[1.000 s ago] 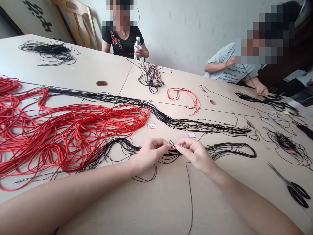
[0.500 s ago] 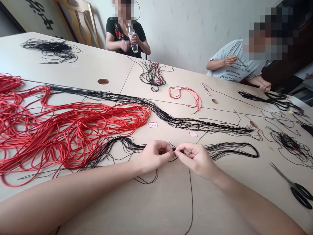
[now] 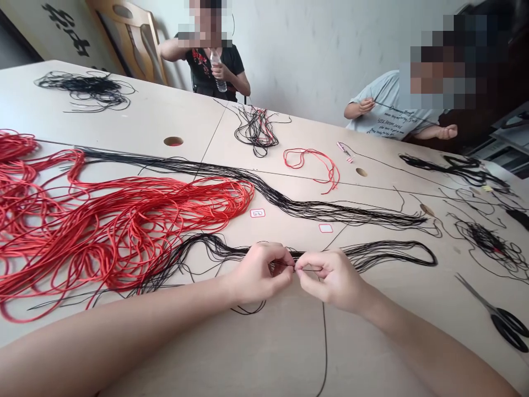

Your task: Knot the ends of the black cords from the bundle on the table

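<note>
My left hand (image 3: 258, 272) and my right hand (image 3: 330, 278) meet fingertip to fingertip above the table, both pinched on one thin black cord (image 3: 324, 336). That cord hangs from the pinch and trails toward the near edge. Just behind my hands lies a bundle of black cords (image 3: 372, 251) stretched left to right. A big heap of red cords (image 3: 103, 226) covers the table to the left of my left arm.
Black-handled scissors (image 3: 502, 320) lie at the right. A long black cord bundle (image 3: 289, 204), a small red cord loop (image 3: 314, 162), two small labels (image 3: 257, 213) and round table holes (image 3: 173, 141) lie beyond. Two other people sit at the far side, one drinking from a bottle (image 3: 217, 71).
My hands drew closer to me and pressed together; the small cord loop between the fingertips is gone from view. The far person raised the bottle from the table to drink.
</note>
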The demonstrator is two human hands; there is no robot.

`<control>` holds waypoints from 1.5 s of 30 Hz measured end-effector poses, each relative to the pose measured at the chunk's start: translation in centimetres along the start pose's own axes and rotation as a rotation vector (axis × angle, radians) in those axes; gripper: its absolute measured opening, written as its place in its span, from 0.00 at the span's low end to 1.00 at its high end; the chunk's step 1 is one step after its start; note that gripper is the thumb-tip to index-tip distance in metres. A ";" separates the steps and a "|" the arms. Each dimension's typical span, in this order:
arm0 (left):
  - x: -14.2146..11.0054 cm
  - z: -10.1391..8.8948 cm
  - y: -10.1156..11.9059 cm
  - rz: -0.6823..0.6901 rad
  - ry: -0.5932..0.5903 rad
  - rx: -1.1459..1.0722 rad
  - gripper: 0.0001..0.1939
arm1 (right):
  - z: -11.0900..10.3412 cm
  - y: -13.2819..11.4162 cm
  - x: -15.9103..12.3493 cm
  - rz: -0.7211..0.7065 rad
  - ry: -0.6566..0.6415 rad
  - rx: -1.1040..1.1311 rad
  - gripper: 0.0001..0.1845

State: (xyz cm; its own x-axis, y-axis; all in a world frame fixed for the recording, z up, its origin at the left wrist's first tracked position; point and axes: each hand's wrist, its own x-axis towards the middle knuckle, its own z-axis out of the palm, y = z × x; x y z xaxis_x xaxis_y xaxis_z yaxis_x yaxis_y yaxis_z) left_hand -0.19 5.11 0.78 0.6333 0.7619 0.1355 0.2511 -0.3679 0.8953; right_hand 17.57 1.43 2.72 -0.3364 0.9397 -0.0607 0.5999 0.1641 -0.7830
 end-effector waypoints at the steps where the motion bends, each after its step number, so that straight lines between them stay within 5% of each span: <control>1: 0.0 0.0 0.0 -0.008 0.007 0.002 0.06 | 0.0 0.0 0.0 0.004 -0.001 -0.005 0.06; 8: -0.1 0.0 0.1 -0.077 0.021 -0.013 0.07 | 0.2 0.2 0.2 -0.110 0.084 -0.095 0.20; 13: 0.2 0.0 -0.2 -0.254 -0.008 -0.205 0.10 | 1.1 1.0 0.5 -0.248 0.209 -0.216 0.23; 22: 0.0 0.3 -0.1 -0.191 0.040 -0.074 0.07 | 1.7 0.9 0.3 -0.374 0.086 -0.181 0.20; 30: 0.5 -0.1 0.2 -0.189 -0.009 -0.218 0.07 | 0.8 1.0 0.3 -0.334 0.200 -0.229 0.19; 33: 0.6 -0.4 0.3 -0.197 -0.042 -0.294 0.06 | -0.8 1.0 0.8 -0.314 0.322 -0.311 0.03; 36: 0.6 -0.4 0.2 -0.171 -0.046 -0.286 0.05 | -1.9 1.2 1.1 -0.303 0.219 -0.259 0.18; 40: 0.4 -0.2 0.0 -0.119 -0.048 -0.229 0.06 | -1.7 1.2 1.1 -0.259 0.002 -0.167 0.08; 45: 0.3 -0.3 0.0 -0.090 -0.052 -0.206 0.07 | -1.5 1.3 1.1 -0.271 0.000 -0.114 0.05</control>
State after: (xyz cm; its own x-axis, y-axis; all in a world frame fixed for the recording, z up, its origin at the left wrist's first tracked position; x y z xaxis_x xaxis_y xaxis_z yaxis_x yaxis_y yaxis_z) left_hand -0.24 5.48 0.99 0.6532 0.7564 0.0339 0.1570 -0.1791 0.9712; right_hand 19.05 3.15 2.53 -0.4950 0.8573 0.1413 0.5658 0.4414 -0.6965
